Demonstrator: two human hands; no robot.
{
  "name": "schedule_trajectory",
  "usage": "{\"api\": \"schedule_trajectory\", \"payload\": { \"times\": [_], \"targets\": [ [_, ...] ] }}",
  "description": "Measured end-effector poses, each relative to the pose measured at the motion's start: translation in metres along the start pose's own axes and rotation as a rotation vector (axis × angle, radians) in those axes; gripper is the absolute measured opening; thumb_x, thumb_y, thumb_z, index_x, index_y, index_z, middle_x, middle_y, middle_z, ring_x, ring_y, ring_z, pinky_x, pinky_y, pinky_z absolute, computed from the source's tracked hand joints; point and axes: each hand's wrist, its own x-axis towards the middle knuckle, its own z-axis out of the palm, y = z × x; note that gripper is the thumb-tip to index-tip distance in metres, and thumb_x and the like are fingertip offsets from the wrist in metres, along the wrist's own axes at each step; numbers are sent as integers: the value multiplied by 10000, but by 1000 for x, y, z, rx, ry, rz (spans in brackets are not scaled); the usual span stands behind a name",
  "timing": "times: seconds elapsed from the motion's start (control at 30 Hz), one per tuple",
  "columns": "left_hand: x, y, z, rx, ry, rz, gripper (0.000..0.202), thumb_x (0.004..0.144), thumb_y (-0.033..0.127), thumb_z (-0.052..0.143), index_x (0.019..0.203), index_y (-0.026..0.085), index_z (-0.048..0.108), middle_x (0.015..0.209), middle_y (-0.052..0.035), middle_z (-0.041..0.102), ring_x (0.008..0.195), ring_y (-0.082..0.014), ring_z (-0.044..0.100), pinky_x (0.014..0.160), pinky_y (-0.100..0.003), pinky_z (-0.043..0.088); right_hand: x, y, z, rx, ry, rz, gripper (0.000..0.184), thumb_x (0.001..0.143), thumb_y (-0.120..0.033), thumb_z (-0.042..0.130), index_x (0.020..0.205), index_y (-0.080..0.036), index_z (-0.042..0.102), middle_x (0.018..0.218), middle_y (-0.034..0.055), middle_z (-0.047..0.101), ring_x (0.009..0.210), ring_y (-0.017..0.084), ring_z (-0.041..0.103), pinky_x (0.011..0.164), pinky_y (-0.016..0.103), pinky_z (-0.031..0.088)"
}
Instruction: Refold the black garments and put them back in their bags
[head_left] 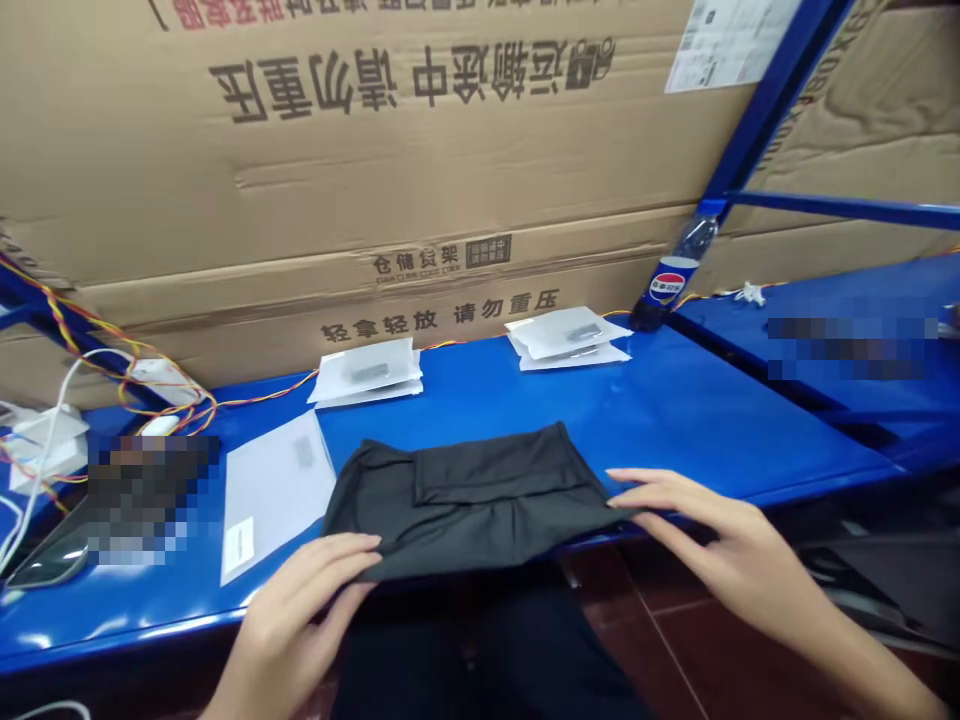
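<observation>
A folded dark grey garment (472,500) lies at the front edge of the blue table (675,410), part of it hanging over the edge. My left hand (300,610) pinches its near left corner, thumb on top and fingers beneath. My right hand (697,530) rests with stretched fingers on the garment's right corner, the fingertips pressing the cloth flat.
A flat clear plastic bag (274,490) lies left of the garment. Two stacks of white packets (367,372) (566,338) sit farther back. A cola bottle (675,270) leans at the blue rack post. Cardboard boxes (420,150) wall the back. Cables and a charger (157,385) lie at left.
</observation>
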Motion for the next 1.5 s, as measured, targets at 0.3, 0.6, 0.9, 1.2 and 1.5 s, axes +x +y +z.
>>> {"api": "schedule_trajectory", "payload": {
  "times": [0.3, 0.6, 0.9, 1.2, 1.5],
  "targets": [
    [92, -53, 19, -41, -326, -534, 374, 914, 552, 603, 892, 229, 789, 833, -46, 791, 795, -270, 720, 759, -387, 583, 109, 10, 32, 9, -73, 265, 425, 940, -565, 599, 1089, -208, 773, 762, 34, 665, 684, 223, 632, 669, 371, 544],
    [73, -46, 36, 79, -156, -109, 334, 1019, 216, 486, 1228, 243, 744, 1285, -101, 739, 1198, -280, 687, 1053, -482, 567, 106, 10, 48, -80, -141, 162, 412, 942, -620, 617, 1033, -249, 772, 1041, 103, 717, 1000, 297, 653, 950, 470, 534],
    [62, -5, 56, -23, -62, 134, 221, 1055, 167, 569, 1153, 204, 763, 1200, -101, 799, 1137, -250, 750, 990, -414, 622, 139, 26, 2, 65, -132, 495, 345, 871, -527, 708, 972, -203, 767, 911, 75, 786, 872, 262, 709, 710, 354, 538],
    [53, 3, 59, -97, 24, 145, 189, 1015, 99, 621, 1100, 197, 758, 1113, -80, 819, 1098, -247, 764, 952, -401, 648, 122, -68, 64, -517, 28, 140, 425, 1066, -429, 497, 1237, -135, 753, 1178, 214, 763, 1111, 399, 717, 935, 544, 577],
    [33, -4, 50, -84, 106, 98, 211, 995, 83, 640, 1117, 209, 758, 1118, -85, 817, 1144, -258, 750, 946, -412, 659, 52, -60, 94, -293, 379, 234, 452, 1038, -561, 541, 1254, -209, 725, 1227, 168, 742, 1165, 371, 669, 1002, 557, 551]
  ]
}}
